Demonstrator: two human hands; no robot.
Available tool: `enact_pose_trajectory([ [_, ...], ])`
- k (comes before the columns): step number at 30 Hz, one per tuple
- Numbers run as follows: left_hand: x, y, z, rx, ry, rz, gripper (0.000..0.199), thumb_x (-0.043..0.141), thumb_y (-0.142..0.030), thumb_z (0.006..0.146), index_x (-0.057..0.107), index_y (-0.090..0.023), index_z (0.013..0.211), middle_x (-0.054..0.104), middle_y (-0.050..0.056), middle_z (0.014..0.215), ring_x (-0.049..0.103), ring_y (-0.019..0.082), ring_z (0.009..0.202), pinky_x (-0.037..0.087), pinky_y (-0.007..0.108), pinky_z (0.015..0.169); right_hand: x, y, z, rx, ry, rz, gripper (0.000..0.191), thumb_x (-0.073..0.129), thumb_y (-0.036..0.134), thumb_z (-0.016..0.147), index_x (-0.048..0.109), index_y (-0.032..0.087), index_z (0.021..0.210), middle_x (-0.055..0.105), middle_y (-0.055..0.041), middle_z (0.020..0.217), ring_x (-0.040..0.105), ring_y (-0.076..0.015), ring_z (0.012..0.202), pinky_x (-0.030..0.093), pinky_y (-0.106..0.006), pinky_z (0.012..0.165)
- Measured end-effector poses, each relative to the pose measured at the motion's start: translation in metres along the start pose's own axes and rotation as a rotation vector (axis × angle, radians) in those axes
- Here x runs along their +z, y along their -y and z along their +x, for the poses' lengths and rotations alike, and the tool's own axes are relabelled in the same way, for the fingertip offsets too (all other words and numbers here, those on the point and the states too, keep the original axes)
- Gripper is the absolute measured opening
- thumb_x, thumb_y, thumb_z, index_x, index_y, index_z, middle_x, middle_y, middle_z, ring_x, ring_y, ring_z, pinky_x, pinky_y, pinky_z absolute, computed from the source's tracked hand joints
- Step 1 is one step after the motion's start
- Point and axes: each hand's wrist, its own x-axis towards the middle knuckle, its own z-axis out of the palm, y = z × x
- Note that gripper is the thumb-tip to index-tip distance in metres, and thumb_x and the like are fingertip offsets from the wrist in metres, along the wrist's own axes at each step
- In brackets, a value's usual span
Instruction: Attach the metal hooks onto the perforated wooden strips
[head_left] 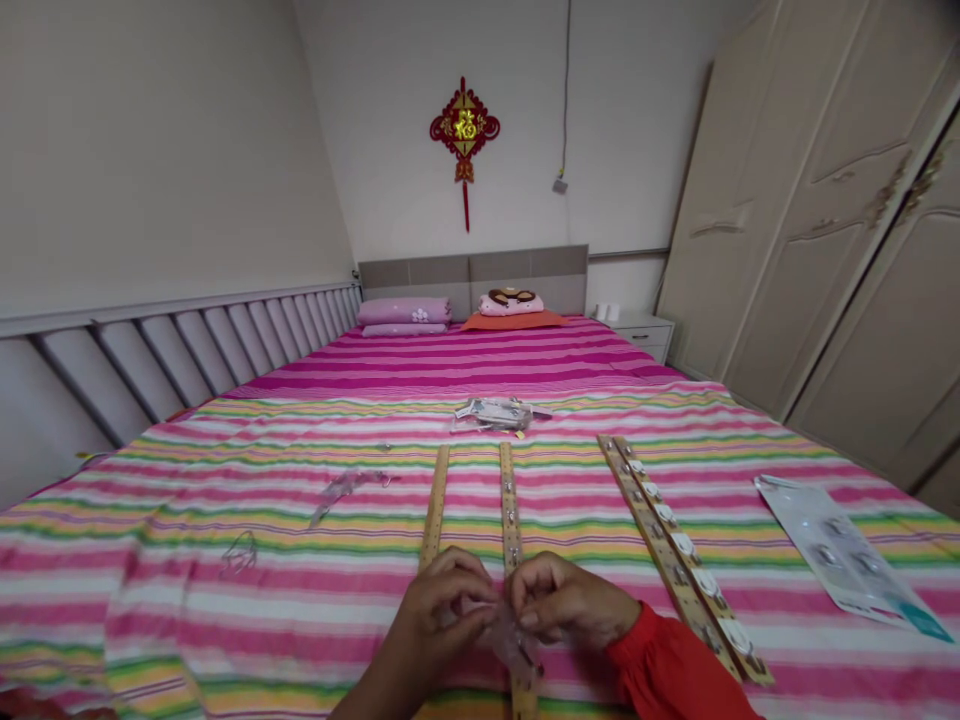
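Observation:
Between my two hands is a small see-through plastic bag (pixel 511 645) with dark metal bits in it. My left hand (pixel 448 610) pinches its upper left side. My right hand (pixel 564 598), below a red sleeve, has its fingers closed on the other side. Under the bag lies a wooden strip (pixel 511 515) with metal hooks along it, partly hidden by my hands. To its left is a bare wooden strip (pixel 435 500) with small holes. Further right, two wooden strips (pixel 667 545) lie side by side, one with white round pieces, the other with metal hooks.
A striped sheet (pixel 187 600) covers the bed. A pile of plastic packets (pixel 499 412) lies ahead, a crumpled plastic bag (pixel 345 487) to the left, and a blister pack (pixel 851 555) at the right. Beyond are folded bedding (pixel 405 312), a headboard (pixel 529 265) and a wardrobe (pixel 795 220).

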Motion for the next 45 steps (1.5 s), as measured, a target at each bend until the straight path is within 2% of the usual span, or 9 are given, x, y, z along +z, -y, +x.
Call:
enact_pose_trajectory([
  [2, 0.003, 0.005, 0.006, -0.202, -0.090, -0.110, 0.018, 0.071, -0.032, 0.070, 0.070, -0.020, 0.084, 0.063, 0.004, 0.080, 0.059, 0.014, 0.074, 0.047, 0.024, 0.066, -0.001, -0.001, 0.002, -0.038, -0.066, 0.023, 0.023, 0.077, 0.031, 0.064, 0.062, 0.014, 0.065, 0.049, 0.0074, 0.042, 0.032, -0.0038, 0.034, 0.019, -0.020, 0.038],
  [5, 0.008, 0.014, 0.017, -0.491, -0.204, -0.275, 0.031, 0.068, -0.042, 0.070, 0.068, -0.018, 0.089, 0.065, 0.004, 0.078, 0.060, 0.014, 0.072, 0.046, 0.023, 0.064, -0.006, -0.001, 0.010, -0.121, -0.265, 0.062, 0.025, 0.076, 0.034, 0.066, 0.060, 0.015, 0.066, 0.045, 0.0088, 0.043, 0.026, -0.0025, 0.034, 0.011, -0.021, 0.038],
  [9, 0.017, 0.027, 0.036, -0.628, -0.207, -0.360, 0.039, 0.065, -0.053, 0.069, 0.066, -0.016, 0.083, 0.068, 0.004, 0.081, 0.062, 0.016, 0.076, 0.047, 0.024, 0.065, -0.022, -0.004, 0.025, -0.229, -0.536, 0.075, 0.029, 0.076, 0.039, 0.065, 0.059, 0.016, 0.064, 0.040, 0.0097, 0.043, 0.020, -0.0021, 0.035, 0.006, -0.023, 0.040],
  [17, 0.037, 0.061, 0.093, -0.575, -0.230, -0.406, 0.035, 0.076, -0.042, 0.054, 0.061, -0.015, 0.069, 0.061, -0.001, 0.059, 0.056, 0.011, 0.058, 0.042, 0.022, 0.056, -0.063, -0.008, 0.050, -0.270, -0.757, 0.025, 0.034, 0.072, 0.047, 0.063, 0.056, 0.018, 0.061, 0.035, 0.0111, 0.034, 0.019, -0.0037, 0.032, 0.010, -0.023, 0.038],
  [25, 0.041, 0.096, 0.156, -0.547, -0.280, -0.334, 0.009, 0.063, -0.021, 0.055, 0.056, -0.016, 0.056, 0.052, -0.005, 0.048, 0.047, 0.009, 0.049, 0.038, 0.022, 0.052, -0.107, 0.011, 0.071, -0.317, -0.929, -0.052, 0.029, 0.075, 0.041, 0.057, 0.056, 0.018, 0.058, 0.042, 0.0090, 0.040, 0.027, -0.0048, 0.035, 0.015, -0.023, 0.039],
  [29, 0.046, 0.117, 0.181, -0.534, -0.280, -0.327, 0.011, 0.059, -0.020, 0.055, 0.050, -0.018, 0.049, 0.047, -0.006, 0.046, 0.042, 0.008, 0.048, 0.035, 0.021, 0.050, -0.132, 0.013, 0.086, -0.316, -0.981, -0.083, 0.028, 0.073, 0.040, 0.056, 0.054, 0.019, 0.055, 0.039, 0.0098, 0.038, 0.027, -0.0056, 0.035, 0.018, -0.024, 0.039],
  [36, 0.053, 0.151, 0.194, -0.548, -0.314, -0.250, 0.012, 0.058, -0.018, 0.054, 0.048, -0.018, 0.047, 0.046, -0.006, 0.045, 0.042, 0.009, 0.048, 0.035, 0.021, 0.051, -0.164, 0.000, 0.112, -0.335, -1.047, -0.140, 0.029, 0.071, 0.040, 0.052, 0.052, 0.019, 0.049, 0.046, 0.0057, 0.042, 0.034, -0.0072, 0.042, 0.024, -0.024, 0.043],
  [41, 0.055, 0.170, 0.194, -0.559, -0.328, -0.178, 0.006, 0.056, -0.016, 0.052, 0.052, -0.017, 0.048, 0.050, -0.005, 0.047, 0.046, 0.010, 0.051, 0.036, 0.021, 0.052, -0.175, -0.011, 0.120, -0.353, -1.072, -0.186, 0.031, 0.072, 0.041, 0.051, 0.050, 0.019, 0.046, 0.046, 0.0054, 0.043, 0.036, -0.0087, 0.046, 0.028, -0.025, 0.047],
  [45, 0.057, 0.182, 0.198, -0.589, -0.324, -0.125, 0.014, 0.057, -0.018, 0.052, 0.046, -0.018, 0.044, 0.045, -0.006, 0.043, 0.045, 0.010, 0.049, 0.034, 0.021, 0.050, -0.179, -0.017, 0.122, -0.353, -1.090, -0.209, 0.030, 0.070, 0.041, 0.051, 0.048, 0.020, 0.046, 0.042, 0.0063, 0.043, 0.035, -0.0089, 0.046, 0.027, -0.025, 0.046],
])
